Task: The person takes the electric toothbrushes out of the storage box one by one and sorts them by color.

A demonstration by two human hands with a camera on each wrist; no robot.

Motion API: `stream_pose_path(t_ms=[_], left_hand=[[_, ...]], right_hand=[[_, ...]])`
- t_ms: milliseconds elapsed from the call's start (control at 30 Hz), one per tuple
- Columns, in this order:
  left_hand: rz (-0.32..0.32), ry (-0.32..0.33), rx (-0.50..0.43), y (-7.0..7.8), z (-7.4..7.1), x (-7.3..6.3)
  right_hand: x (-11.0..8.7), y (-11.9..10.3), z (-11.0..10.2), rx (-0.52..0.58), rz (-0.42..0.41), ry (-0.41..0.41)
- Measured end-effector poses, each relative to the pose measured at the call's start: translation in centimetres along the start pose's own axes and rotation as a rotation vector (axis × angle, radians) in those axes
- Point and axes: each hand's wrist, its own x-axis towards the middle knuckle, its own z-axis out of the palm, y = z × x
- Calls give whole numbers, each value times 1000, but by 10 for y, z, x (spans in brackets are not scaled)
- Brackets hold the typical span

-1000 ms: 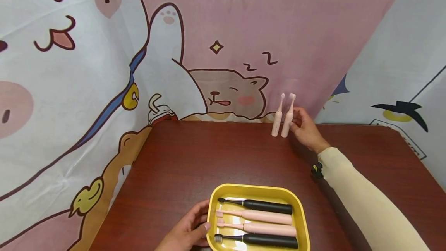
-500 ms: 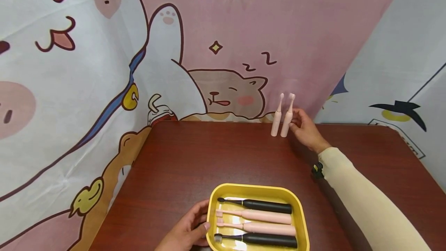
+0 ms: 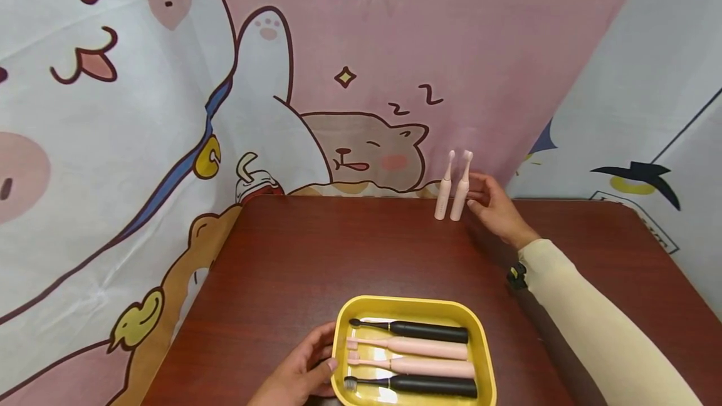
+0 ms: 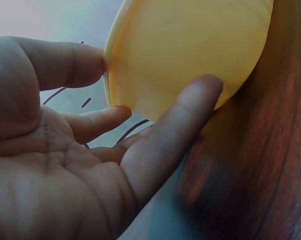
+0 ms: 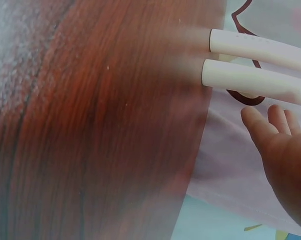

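Note:
My left hand (image 3: pixel 299 368) rests against the left end of a yellow tray (image 3: pixel 414 301); in the left wrist view its fairly straight fingertips touch the outer wall (image 4: pixel 190 45). Inside lie black electric toothbrushes (image 3: pixel 431 331) at the far and near sides, with two pink electric toothbrushes (image 3: pixel 429 348) between them, heads to the left. At the table's back edge two pale pink electric toothbrushes (image 3: pixel 443 199) stand upright side by side. My right hand (image 3: pixel 496 212) is just right of the right-hand toothbrush (image 3: pixel 459 199), fingers extended; whether a fingertip touches it I cannot tell.
A dark red-brown wooden table (image 3: pixel 316 255) bears everything. Behind it and on the left hangs a cloth backdrop (image 3: pixel 479 49) with cartoon animals, close behind the upright toothbrushes. A dark band (image 3: pixel 516 275) is on my right wrist.
The head view has shifted slightly, so the scene sits a little further left. Both hands, the tray and the toothbrushes otherwise keep nearly the same places; the right fingers look slightly more spread.

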Motion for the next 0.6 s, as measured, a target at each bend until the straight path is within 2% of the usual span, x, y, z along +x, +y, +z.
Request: stream_pose_path(t_ms=[333,600], left_hand=[[-3,-4,8,1,0,0],[-22,1,13,1,-1,-1]], right_hand=[[-10,-3,-7,10,51,7],[-22,-15,-9,29,63,11]])
